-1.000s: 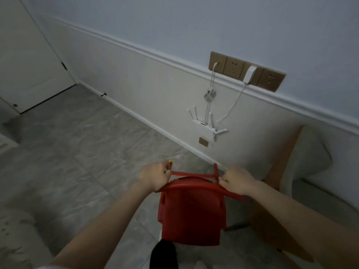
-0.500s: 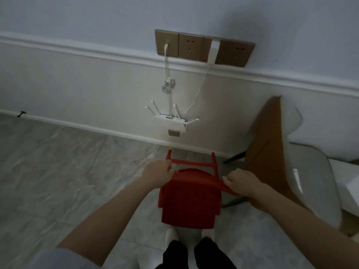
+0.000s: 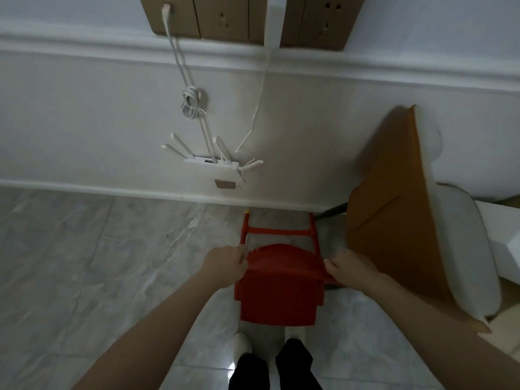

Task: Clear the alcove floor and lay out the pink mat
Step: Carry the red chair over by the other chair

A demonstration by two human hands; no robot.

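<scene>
Nearest the camera, two black trouser legs [image 3: 274,367] and a white shoe [image 3: 241,343] stand on the grey marbled floor [image 3: 84,263]. Both forearms extend forward from the lower corners of the view.

Just ahead of the feet, a small red plastic chair [image 3: 278,288] is held above the floor, its seat facing the camera and its legs pointing toward the wall. The left hand [image 3: 225,264] grasps the left edge of the seat with curled fingers. The right hand [image 3: 351,270] grasps the right edge, thumb on top of the rim. One chair leg ends in a yellow tip [image 3: 247,211], close to the skirting board.

To the right of the red chair, and near the right hand, a larger chair with an orange-brown shell [image 3: 394,220] and white cushioned seat [image 3: 464,249] stands against the wall.

On the wall beyond, a white router [image 3: 212,161] with several antennas is mounted low. A bundled white cable [image 3: 191,104] runs up from it to a row of brown sockets [image 3: 222,16] at the top edge of the view. A thinner white cord [image 3: 257,108] hangs beside it.

The pink mat does not appear in this view.
</scene>
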